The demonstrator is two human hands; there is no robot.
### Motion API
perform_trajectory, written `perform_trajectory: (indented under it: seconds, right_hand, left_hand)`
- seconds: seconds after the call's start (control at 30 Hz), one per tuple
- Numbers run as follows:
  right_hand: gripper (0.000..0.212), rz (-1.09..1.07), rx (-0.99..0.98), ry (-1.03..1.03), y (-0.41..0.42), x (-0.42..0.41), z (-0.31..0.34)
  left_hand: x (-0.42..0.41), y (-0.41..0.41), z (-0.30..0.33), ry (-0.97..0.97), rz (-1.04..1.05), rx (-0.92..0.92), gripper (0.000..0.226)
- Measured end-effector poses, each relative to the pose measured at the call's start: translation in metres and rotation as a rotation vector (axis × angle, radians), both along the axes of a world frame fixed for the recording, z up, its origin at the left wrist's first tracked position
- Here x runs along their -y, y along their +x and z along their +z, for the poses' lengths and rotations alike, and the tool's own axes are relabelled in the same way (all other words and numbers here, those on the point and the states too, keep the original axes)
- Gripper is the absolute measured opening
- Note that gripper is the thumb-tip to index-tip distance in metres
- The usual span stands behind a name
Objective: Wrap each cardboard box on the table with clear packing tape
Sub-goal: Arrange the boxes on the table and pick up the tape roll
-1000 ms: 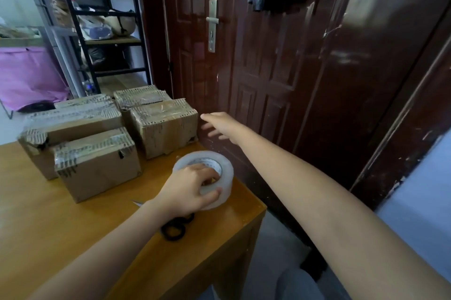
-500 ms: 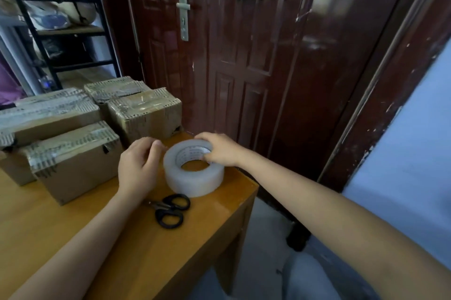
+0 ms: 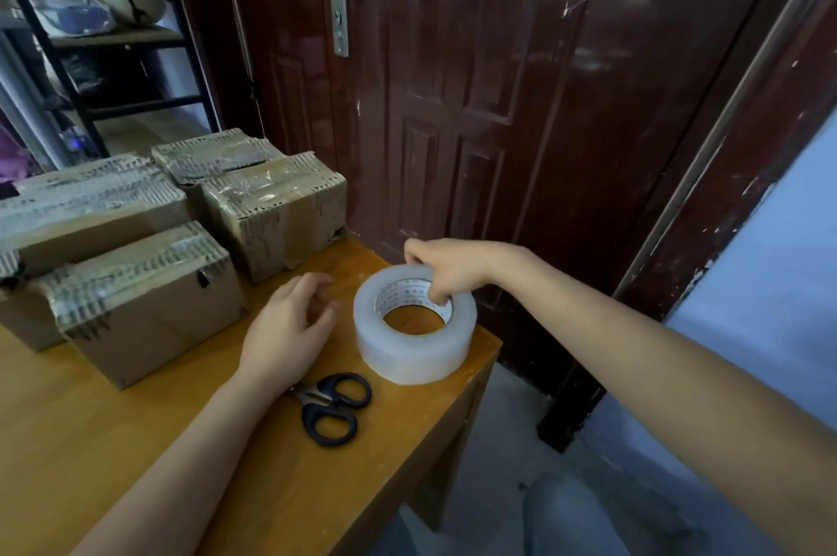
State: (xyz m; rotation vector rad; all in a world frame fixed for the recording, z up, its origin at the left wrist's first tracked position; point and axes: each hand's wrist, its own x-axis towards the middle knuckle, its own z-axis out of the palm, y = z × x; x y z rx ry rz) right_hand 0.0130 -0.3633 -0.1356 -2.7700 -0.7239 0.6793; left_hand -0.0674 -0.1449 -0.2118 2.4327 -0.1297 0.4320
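The wide roll of clear packing tape (image 3: 414, 324) lies flat near the right corner of the orange-brown wooden counter (image 3: 136, 442), its hollow core pointing straight up. The right hand (image 3: 446, 268) has the grip: its fingers hook into the core at the roll's one o'clock rim, the thumb on the outer wall. The left hand (image 3: 287, 329) hovers loosely open at the roll's nine o'clock, holding nothing, black-handled scissors (image 3: 333, 408) just beside its wrist. The nearest brown cardboard box (image 3: 149, 306), patchily taped, sits at ten o'clock from the roll, closer to the left hand. I judge the roll must travel that way.
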Motion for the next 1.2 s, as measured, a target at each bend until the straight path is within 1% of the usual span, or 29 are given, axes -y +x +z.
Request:
perform_trajectory:
  seconds: [0.07,0.13,0.3,0.4,0.5,0.63,0.9,1.0,1.1,1.17,1.2]
  right_hand:
    - [0.029,0.002,-0.053,-0.005,0.01,-0.004,0.001]
    - [0.024,0.046,-0.073,0.005,0.018,-0.009,-0.001]
    - [0.016,0.154,-0.112,0.04,0.027,-0.014,-0.007]
    - [0.015,0.153,-0.109,0.054,0.024,-0.01,-0.007]
    - [0.02,0.167,-0.144,0.038,0.017,-0.007,-0.002]
    - [0.02,0.208,-0.125,-0.006,0.003,-0.008,0.001]
    - [0.013,0.013,0.02,-0.014,-0.019,0.003,0.003]
    - [0.017,-0.057,0.076,-0.031,-0.024,0.005,0.004]
    - [0.017,-0.059,0.064,-0.041,-0.026,0.003,0.015]
    - [0.024,-0.101,0.037,0.01,-0.024,0.0,0.031]
    - [0.026,-0.128,0.055,0.058,-0.021,-0.003,0.041]
  left_hand:
    - [-0.001,0.001,-0.001,0.038,-0.049,-0.024,0.031]
    - [-0.002,0.001,-0.003,0.051,-0.059,-0.037,0.033]
    - [-0.001,0.0,-0.001,-0.025,-0.02,-0.047,0.03]
    - [-0.001,0.0,0.0,-0.046,-0.014,-0.067,0.03]
    - [-0.001,0.0,0.001,-0.046,-0.011,-0.072,0.03]
    - [0.0,0.001,0.001,0.012,-0.016,-0.055,0.028]
    - [0.0,0.001,0.002,0.077,-0.009,-0.051,0.029]
    - [0.0,0.002,0.002,0.094,-0.005,-0.041,0.027]
    - [-0.002,0.001,0.002,0.099,-0.01,-0.027,0.027]
    - [-0.002,0.001,0.003,0.099,-0.005,-0.022,0.028]
    - [-0.002,0.001,0.003,0.1,-0.005,-0.017,0.028]
